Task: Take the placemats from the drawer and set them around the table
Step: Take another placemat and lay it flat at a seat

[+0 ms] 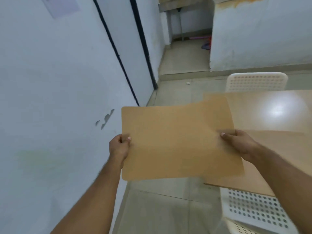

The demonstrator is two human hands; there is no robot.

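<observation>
The tan placemat (177, 142), rectangular with rounded corners, is being held in the air with its broad face turning up toward the camera. Its long axis is running 9 to 3 o'clock, the 3 o'clock end sitting slightly farther away, and each short edge is facing one hand. The left hand (119, 146) is pinching the 9 o'clock short edge near its middle, thumb on top and fingers curling underneath. The right hand (239, 142) is pinching the 3 o'clock short edge the same way, thumb lying on the top face. The far long edge is stepping upward toward 1 o'clock; cannot tell whether that is a second mat beneath or a bend in the one. Blur is softening the edges. The desk (270, 112), light wood with a bright glare patch, is lying at 3 o'clock. The mat's right part is overlapping the desk's 9 o'clock edge in view; contact with the top cannot be told. Desk corners are showing at 1 and 5 o'clock of the mat. The far chair (256, 81), white and perforated, is standing at the desk's far side at 1 o'clock. The near chair (253, 210), same type, is showing just below the desk's near edge at 5 o'clock. The wall (50, 98) is running close along 9 o'clock, with chipped paint (105, 119) just beside the mat's far left corner. Open floor (168, 208) is showing under the mat's left half and stretching toward 12 o'clock between wall and desk.
</observation>
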